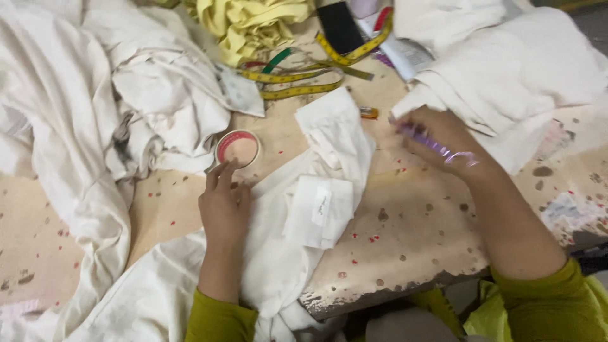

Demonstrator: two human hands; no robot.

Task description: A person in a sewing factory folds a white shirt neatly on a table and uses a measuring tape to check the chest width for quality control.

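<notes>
While the left hand (pixel 225 202) lay open on white cloth (pixel 297 209) beside a tape roll (pixel 238 149), a purple pen (pixel 425 140) was clamped in the right hand (pixel 443 136).

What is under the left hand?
The left hand rests on white cloth spread over the worn table; its fingertips touch a tape roll. The tabletop beneath is covered.

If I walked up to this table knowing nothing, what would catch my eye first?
Probably the heaps of white cloth covering the worn, spotted table, with a bright yellow measuring tape coiled near the far edge. In the middle, the left hand reaches to a roll of tape, while the right hand grips a purple pen-like tool.
</notes>
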